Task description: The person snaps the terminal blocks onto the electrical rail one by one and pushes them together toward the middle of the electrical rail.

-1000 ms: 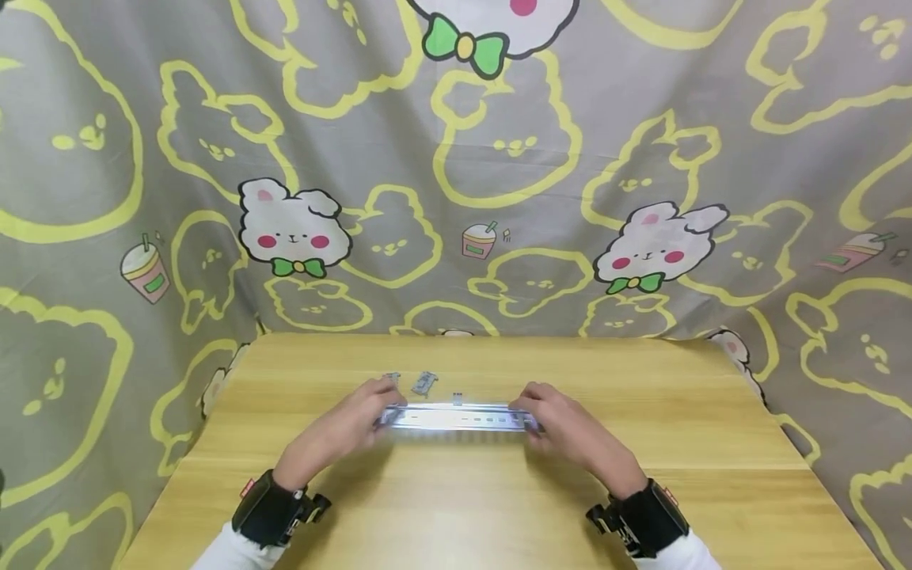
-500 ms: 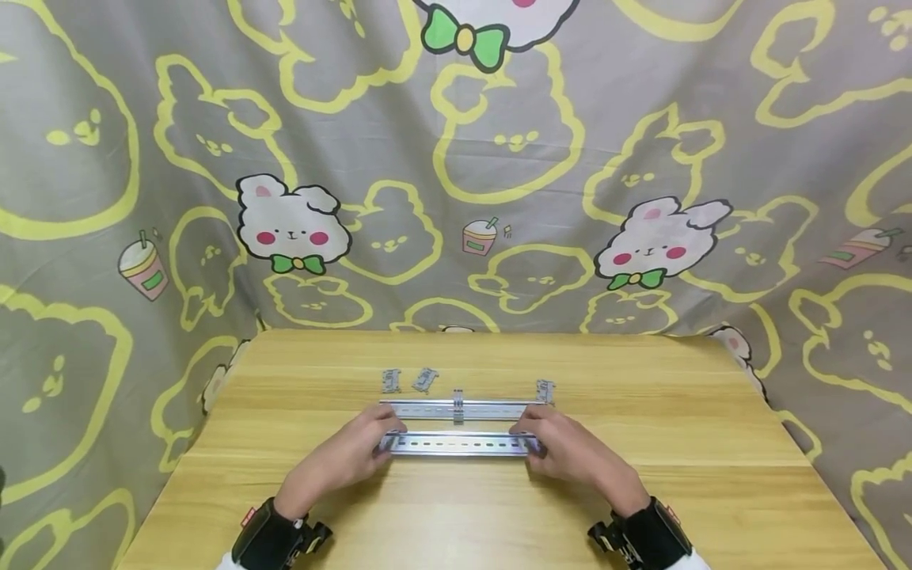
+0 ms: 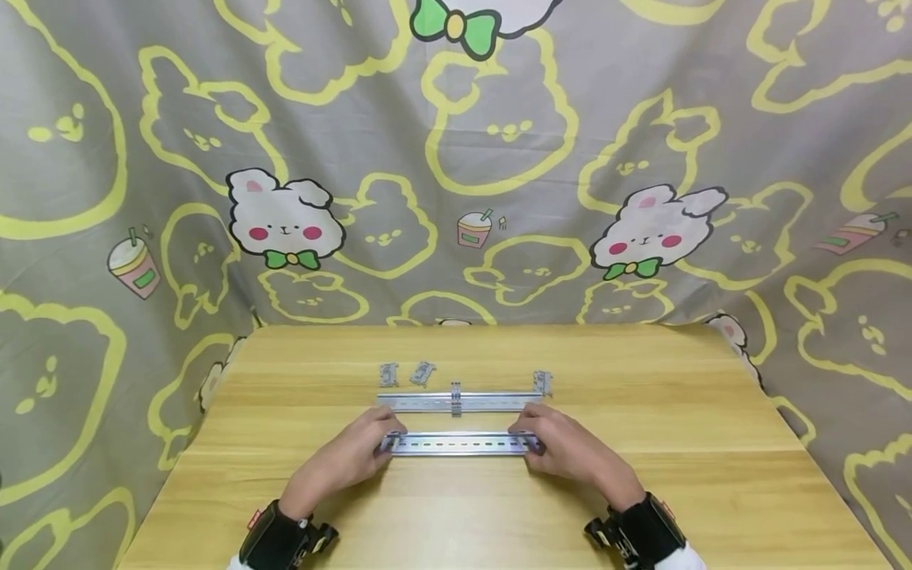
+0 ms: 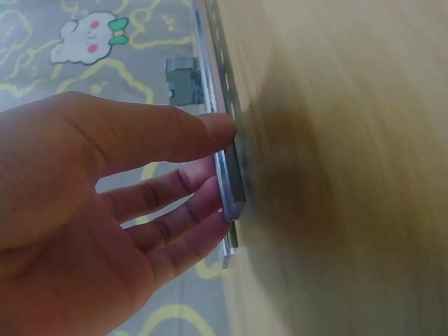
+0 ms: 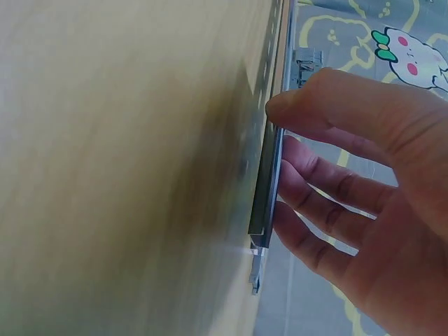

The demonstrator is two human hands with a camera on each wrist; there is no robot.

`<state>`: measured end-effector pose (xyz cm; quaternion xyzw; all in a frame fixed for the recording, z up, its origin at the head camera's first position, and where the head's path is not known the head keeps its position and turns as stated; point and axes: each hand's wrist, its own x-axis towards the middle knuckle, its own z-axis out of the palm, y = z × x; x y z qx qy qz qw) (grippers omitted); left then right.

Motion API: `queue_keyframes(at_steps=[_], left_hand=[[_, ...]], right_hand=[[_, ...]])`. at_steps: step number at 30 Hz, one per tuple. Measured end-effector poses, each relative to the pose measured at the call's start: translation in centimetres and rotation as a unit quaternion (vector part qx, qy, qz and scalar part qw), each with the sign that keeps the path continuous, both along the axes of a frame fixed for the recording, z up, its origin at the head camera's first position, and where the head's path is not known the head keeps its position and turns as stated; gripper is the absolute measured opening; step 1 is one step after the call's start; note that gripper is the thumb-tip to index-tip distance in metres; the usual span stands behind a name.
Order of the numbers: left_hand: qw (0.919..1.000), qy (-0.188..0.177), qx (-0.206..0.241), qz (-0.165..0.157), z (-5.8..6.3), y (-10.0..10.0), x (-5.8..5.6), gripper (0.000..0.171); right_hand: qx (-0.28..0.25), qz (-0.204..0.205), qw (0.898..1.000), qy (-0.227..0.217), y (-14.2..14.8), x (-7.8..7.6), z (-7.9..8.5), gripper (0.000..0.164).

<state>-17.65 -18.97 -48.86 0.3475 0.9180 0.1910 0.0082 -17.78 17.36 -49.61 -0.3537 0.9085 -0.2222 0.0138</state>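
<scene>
- Between my left hand and my right hand lies the slotted rail, its long axis running left to right across my front; neither hand is nearer, each having one end
- Well apart from each other, both hands pinch the slotted rail, thumb on one side and fingers on the other; whether it touches the tabletop or hangs just above, I cannot tell
- Just beyond, nearly parallel, is a second rail with grey pieces astride its middle; a narrow strip of tabletop parts the two
- Farther off lie two loose clips toward my left; another clip sits by the second rail's right end
- Wider room is on my side; the tabletop's far edge meets the patterned curtain
</scene>
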Motion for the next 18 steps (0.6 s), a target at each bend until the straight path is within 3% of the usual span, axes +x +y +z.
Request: queue_keyframes(at_steps=[10,18], left_hand=[[0.9999,-0.009,0.007,0.007,-0.2,-0.23,-0.36,0.034],[0.999,-0.041,0.01,0.016,-0.25,-0.15,-0.26,0.035]], right_hand=[[0.002,-0.01,1.0,-0.008,-0.31,-0.12,-0.06,0.037],[-0.015,-0.013,0.999,-0.038,0.0,-0.54,0.25,0.035]])
